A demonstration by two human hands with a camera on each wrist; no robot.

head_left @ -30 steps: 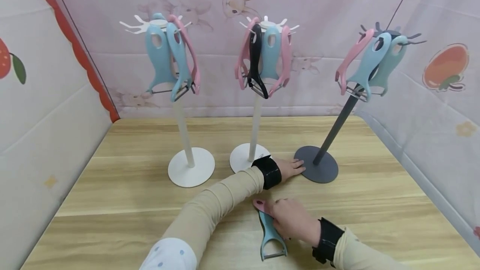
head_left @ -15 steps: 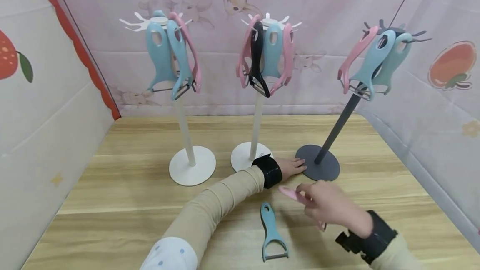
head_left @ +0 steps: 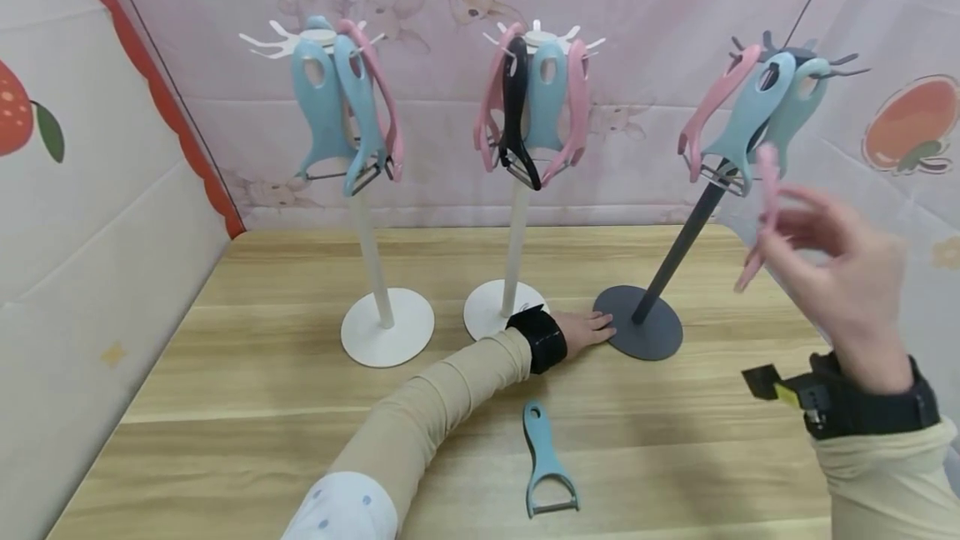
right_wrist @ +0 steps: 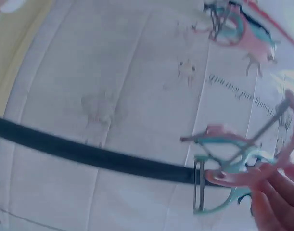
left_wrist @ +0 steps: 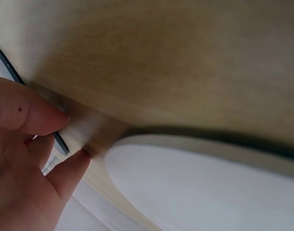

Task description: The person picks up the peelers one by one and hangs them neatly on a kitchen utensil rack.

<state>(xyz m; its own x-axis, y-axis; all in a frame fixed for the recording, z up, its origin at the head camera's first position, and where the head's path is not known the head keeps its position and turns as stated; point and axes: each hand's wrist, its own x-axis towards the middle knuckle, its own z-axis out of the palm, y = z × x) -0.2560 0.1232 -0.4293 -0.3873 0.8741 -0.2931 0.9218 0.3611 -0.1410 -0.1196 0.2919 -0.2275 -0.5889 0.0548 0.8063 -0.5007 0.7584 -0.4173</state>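
Note:
My right hand (head_left: 847, 265) pinches a pink peeler (head_left: 768, 182) between thumb and fingers, raised at the right in front of the dark grey stand (head_left: 678, 252). That stand leans to the right, and a pink, a light blue and a green-blue peeler (head_left: 798, 111) hang from its hooks. In the right wrist view the held peeler's pink frame (right_wrist: 248, 179) overlaps the hanging ones. My left hand (head_left: 585, 332) reaches across the table, its fingertips on the rim of the grey round base (head_left: 648, 340). On the table lies a blue peeler (head_left: 546, 457), blade end toward me.
Two white stands hold hanging peelers: the left one (head_left: 371, 265) blue and pink, the middle one (head_left: 515, 252) pink, black and blue. The middle stand's white base (left_wrist: 199, 187) is close beside my left hand. Printed cloth walls (head_left: 427, 140) surround the wooden table (head_left: 262, 407).
My right hand has lifted the pink peeler off the blue one and carried it up and right to the grey stand. The blue peeler stays on the table; my left hand has stayed put.

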